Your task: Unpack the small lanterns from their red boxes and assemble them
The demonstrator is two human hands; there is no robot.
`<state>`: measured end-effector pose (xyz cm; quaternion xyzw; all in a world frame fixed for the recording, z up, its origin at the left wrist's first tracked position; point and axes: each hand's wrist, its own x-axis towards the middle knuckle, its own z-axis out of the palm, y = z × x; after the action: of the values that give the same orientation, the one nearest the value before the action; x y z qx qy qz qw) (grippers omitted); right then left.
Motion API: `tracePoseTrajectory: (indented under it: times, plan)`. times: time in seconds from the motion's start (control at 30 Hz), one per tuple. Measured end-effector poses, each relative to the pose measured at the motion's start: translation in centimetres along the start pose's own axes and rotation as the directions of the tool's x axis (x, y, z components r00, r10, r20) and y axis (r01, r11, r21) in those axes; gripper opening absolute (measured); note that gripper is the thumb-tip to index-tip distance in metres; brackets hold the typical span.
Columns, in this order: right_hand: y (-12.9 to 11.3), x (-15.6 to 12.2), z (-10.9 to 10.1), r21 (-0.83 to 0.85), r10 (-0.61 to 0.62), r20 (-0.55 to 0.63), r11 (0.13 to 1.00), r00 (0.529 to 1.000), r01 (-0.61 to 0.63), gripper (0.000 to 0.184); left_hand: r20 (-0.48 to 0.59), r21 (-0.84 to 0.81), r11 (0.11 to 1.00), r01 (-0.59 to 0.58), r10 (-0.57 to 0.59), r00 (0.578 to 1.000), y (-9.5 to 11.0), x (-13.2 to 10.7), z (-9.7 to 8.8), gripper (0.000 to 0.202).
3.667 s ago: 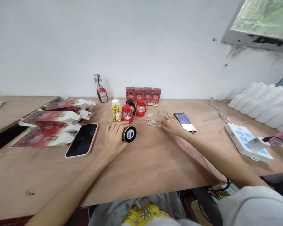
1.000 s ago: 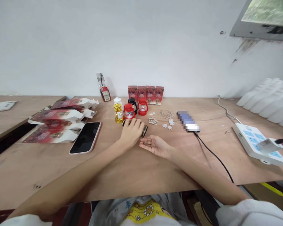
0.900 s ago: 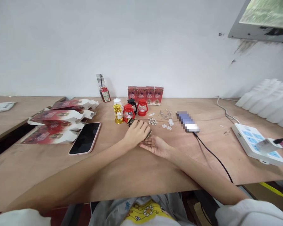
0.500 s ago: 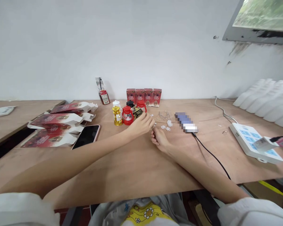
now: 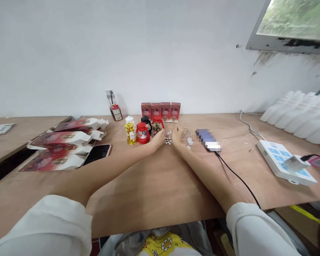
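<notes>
My left hand (image 5: 159,139) rests on the table beside a bronze miniature lantern (image 5: 156,127), its fingers stretched forward and partly hidden. Across a small gap, my right hand (image 5: 177,136) stands on its edge with fingers extended; I see nothing held in it. Several small round silvery discs (image 5: 168,141) lie between the two hands. Left of the bronze lantern stand a gold lantern (image 5: 131,133), a red lantern (image 5: 143,133), a white lantern (image 5: 129,120) and a black lantern (image 5: 146,121). Another red lantern (image 5: 159,120) is behind. Small white plastic pieces (image 5: 190,141) lie right of my right hand.
Several red printed boxes (image 5: 160,112) stand by the wall. Flattened cartons (image 5: 53,161) and a phone (image 5: 98,153) lie left. To the right are thin wire-like pieces (image 5: 187,132), a cabled phone (image 5: 207,138), a power strip (image 5: 274,153) and stacked white forms (image 5: 296,113).
The bronze lantern was tilted by my left hand and now stands upright. My hands were together and are now apart, around the discs. My right hand has moved forward.
</notes>
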<state>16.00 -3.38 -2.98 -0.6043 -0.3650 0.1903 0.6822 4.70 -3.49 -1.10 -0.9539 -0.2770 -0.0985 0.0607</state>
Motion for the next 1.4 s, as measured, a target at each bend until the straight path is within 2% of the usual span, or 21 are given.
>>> tracePoseTrajectory:
  times: [0.27,0.43,0.6,0.8,1.0,1.13,1.17,1.2,1.27,1.33,1.4]
  plan:
    - [1.5,0.8,0.9,-0.026,0.000,0.006,1.000,1.000,0.000,0.034,0.024,-0.030,0.999,-0.046,0.046,0.999,0.2,-1.1,-0.8,0.046]
    - [1.9,0.9,1.1,0.017,0.023,0.021,1.000,1.000,-0.023,0.032,0.040,-0.023,0.996,-0.083,0.084,0.996,2.0,-4.3,-0.7,0.050]
    - [1.8,0.7,1.3,0.102,0.064,0.046,0.992,0.997,-0.068,0.027,0.072,-0.130,0.991,0.045,-0.036,0.997,3.9,-7.7,1.0,0.055]
    - [1.8,0.9,1.5,0.172,0.074,0.082,0.981,0.994,-0.087,0.028,0.135,-0.171,0.981,0.093,-0.070,0.988,4.2,-7.9,1.4,0.055]
    - [0.9,2.8,0.8,0.125,-0.019,0.034,0.992,0.999,0.014,0.031,0.127,-0.178,0.979,0.099,-0.077,0.989,4.2,-8.0,1.2,0.056]
    - [-0.7,6.7,0.0,-0.043,-0.170,0.008,0.984,0.985,0.170,0.014,0.098,-0.183,0.979,0.093,-0.076,0.992,4.2,-8.1,1.2,0.054]
    - [-1.2,8.0,-0.2,-0.114,-0.215,0.032,0.970,0.976,0.217,0.019,0.085,-0.187,0.978,0.089,-0.074,0.994,4.2,-8.1,1.2,0.054]
    - [-1.6,9.2,-0.3,-0.272,-0.287,0.105,0.913,0.952,0.305,0.030,0.071,-0.192,0.978,0.087,-0.074,0.995,4.2,-8.1,1.2,0.054]
    - [-2.2,11.5,-0.5,-0.503,-0.361,0.279,0.735,0.890,0.456,0.049,0.042,-0.204,0.973,0.104,-0.098,0.994,4.3,-8.2,1.1,0.052]
    - [-2.7,13.5,-0.5,-0.605,-0.362,0.442,0.555,0.821,0.571,0.064,0.014,-0.202,0.967,0.154,-0.154,0.988,4.6,-8.2,1.0,0.049]
    - [-2.8,14.9,-0.4,-0.644,-0.314,0.546,0.436,0.777,0.629,0.074,0.000,-0.183,0.955,0.233,-0.237,0.971,4.9,-8.3,0.8,0.050]
